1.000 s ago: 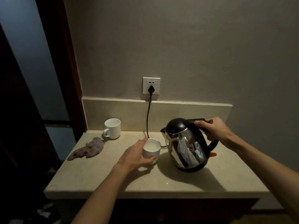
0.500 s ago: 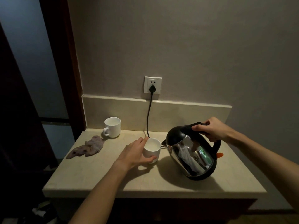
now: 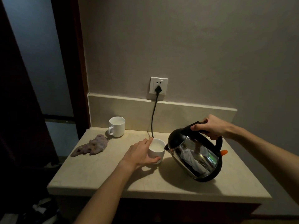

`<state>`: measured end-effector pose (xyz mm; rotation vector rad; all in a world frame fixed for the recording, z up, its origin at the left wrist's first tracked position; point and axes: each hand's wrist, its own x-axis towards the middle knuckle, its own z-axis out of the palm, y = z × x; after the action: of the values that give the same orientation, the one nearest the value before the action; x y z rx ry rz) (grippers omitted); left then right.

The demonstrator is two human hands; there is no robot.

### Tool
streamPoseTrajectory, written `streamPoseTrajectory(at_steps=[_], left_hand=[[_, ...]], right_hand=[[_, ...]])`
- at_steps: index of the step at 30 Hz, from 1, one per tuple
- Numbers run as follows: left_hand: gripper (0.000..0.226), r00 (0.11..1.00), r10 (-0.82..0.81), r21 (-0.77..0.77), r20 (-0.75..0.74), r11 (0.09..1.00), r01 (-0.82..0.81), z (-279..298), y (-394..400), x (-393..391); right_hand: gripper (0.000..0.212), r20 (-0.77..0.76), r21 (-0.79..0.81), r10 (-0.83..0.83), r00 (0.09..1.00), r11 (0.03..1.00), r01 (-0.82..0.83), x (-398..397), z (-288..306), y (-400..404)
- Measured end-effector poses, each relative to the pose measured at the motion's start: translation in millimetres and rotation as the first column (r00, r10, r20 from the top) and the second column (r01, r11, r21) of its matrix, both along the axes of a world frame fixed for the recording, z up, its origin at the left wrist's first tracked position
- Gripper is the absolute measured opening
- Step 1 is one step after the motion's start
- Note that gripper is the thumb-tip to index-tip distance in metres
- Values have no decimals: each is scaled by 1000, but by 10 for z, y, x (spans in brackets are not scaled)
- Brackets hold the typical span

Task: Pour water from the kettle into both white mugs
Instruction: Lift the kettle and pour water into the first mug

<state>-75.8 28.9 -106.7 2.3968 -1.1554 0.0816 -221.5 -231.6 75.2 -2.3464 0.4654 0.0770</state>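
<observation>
Two hands engaged: right hand (image 3: pixel 210 126) grips kettle (image 3: pixel 195 153) handle, kettle now tipped further, spout touching near mug (image 3: pixel 156 150) rim at 3 o'clock; left hand (image 3: pixel 140 154) fingers curled round it; far mug (image 3: pixel 117 126) unmoved, 10 o'clock

purple cloth (image 3: pixel 91 146): crumpled, counter's (image 3: pixel 103 178) left edge | black cord (image 3: pixel 153 117): from back edge up to plug (image 3: pixel 158 89) in white wall socket (image 3: pixel 159 86)
</observation>
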Motion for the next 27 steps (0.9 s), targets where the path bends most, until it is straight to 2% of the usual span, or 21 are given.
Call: streamPoseTrajectory(at_steps=[9,23,27], left_hand=[[101,1000,0,-28,-30,1000,-1,-63,-9,32],[101,999,-19,-22,-35,1000,18,-43,17,47],[102,999,-16,-30,-30,999,15,-55,13,57]], right_hand=[[37,-32,-41,33,999,999,-34,47,96,40],[46,-112,-120,95,989,987,-108,218,252,95],[40,-130,-123,99,987,986,-115,256,287,102]])
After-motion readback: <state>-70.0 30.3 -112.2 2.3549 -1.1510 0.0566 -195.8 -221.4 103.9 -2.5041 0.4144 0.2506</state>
